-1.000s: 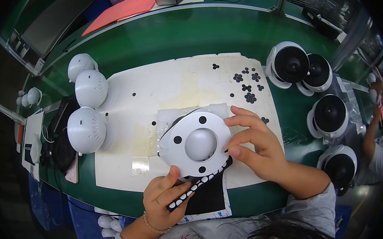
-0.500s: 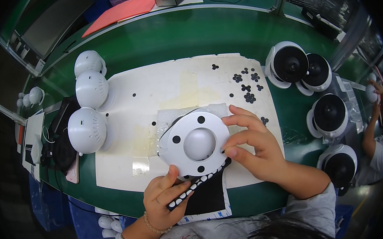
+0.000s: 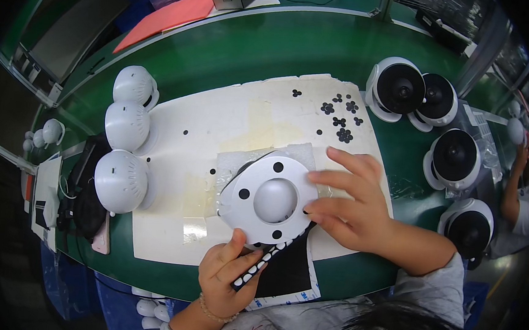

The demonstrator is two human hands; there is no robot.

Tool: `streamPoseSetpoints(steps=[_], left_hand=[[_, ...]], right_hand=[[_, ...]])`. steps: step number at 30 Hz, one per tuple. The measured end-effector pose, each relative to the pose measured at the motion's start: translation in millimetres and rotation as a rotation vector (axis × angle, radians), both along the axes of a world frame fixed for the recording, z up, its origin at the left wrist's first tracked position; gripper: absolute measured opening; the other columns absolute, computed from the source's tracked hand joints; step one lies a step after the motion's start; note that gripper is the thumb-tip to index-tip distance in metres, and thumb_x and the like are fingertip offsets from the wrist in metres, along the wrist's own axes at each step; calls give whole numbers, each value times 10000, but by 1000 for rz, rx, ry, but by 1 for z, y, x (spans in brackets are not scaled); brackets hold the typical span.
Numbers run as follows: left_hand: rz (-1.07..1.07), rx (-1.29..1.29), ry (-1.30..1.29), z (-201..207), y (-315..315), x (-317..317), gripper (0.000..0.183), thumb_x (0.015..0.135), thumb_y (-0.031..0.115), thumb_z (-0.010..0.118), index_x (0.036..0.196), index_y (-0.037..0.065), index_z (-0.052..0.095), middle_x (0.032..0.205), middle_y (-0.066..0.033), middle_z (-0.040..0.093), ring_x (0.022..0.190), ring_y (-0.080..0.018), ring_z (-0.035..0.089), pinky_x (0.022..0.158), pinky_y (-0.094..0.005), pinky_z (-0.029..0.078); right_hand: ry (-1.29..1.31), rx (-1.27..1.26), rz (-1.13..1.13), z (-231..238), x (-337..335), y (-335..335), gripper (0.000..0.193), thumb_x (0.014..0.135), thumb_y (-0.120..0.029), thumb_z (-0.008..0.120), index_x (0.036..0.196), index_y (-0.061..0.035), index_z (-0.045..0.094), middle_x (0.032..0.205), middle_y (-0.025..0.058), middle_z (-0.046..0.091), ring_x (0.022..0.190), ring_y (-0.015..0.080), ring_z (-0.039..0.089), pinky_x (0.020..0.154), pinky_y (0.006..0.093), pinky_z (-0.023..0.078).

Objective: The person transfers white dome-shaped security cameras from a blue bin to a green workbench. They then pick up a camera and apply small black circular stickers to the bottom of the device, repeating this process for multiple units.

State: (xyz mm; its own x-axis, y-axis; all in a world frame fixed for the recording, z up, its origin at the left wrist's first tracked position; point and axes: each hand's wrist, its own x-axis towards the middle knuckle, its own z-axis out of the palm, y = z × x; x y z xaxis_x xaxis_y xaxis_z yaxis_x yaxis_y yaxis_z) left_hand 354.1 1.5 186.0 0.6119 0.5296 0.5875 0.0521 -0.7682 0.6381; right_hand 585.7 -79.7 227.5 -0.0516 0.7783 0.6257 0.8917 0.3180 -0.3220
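A white ring-shaped base of a rounded device faces up on a foam pad, with black round dots on its rim. My left hand grips a black strip with a row of white round spots, its thumb against the base's lower left edge. At the base's right edge is my right hand, fingers spread and apart. Its thumb tip touches the rim beside a black dot. A black sheet with a white printed border lies beneath the strip, near my body.
Beneath the work lies a pale board with scattered black dots. White rounded devices line its left side. Several more with black fronts stand at right. A black pouch sits far left. Another person's arm shows at far right.
My right fingers have opened and lifted away from the rim, while the thumb stays by the black dot there. The far-left white device has shifted slightly. My left hand keeps its grip.
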Motion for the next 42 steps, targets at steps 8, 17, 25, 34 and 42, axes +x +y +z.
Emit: streamPoseSetpoints(steps=[8, 17, 25, 34, 42], left_hand=[[-20, -47, -11, 1, 1, -2, 311, 554, -59, 680, 857, -11, 631, 1221, -181, 489, 677, -218, 591, 617, -276, 461], [-52, -282, -57, 21, 10, -27, 215, 653, -42, 662, 862, -38, 614, 1050, -190, 587, 795, -238, 610, 705, -284, 478], [-92, -427, -53, 22, 28, -47, 211, 715, -17, 642, 924, -30, 619, 996, -139, 621, 887, -223, 600, 778, -280, 456], [-241, -604, -28, 11, 40, -57, 341, 707, -13, 642, 1040, 24, 576, 1007, -108, 608, 879, -224, 561, 768, -306, 432], [-321, -450, 57, 15, 48, -57, 409, 678, -18, 614, 1077, 40, 551, 1067, -103, 587, 932, -253, 532, 815, -337, 402]], right_hand=[[593, -102, 15, -3, -1, 4, 245, 800, -301, 590, 935, -96, 590, 921, 46, 592, 894, 199, 548, 786, 314, 376], [1393, -352, 52, 19, 51, 82, 202, 815, -244, 581, 810, -42, 588, 725, 27, 572, 585, 99, 524, 539, 213, 423], [-545, -85, -620, -59, 139, 191, 204, 836, -218, 486, 825, -61, 616, 827, 92, 613, 781, 266, 581, 680, 368, 469], [-225, -247, 109, -55, -30, 323, 398, 839, -394, 454, 995, -59, 602, 1024, 117, 583, 1019, 273, 516, 822, 387, 431], [-140, -114, -165, -27, -9, 339, 360, 761, -348, 601, 1005, -84, 602, 1017, 99, 581, 967, 284, 521, 818, 381, 421]])
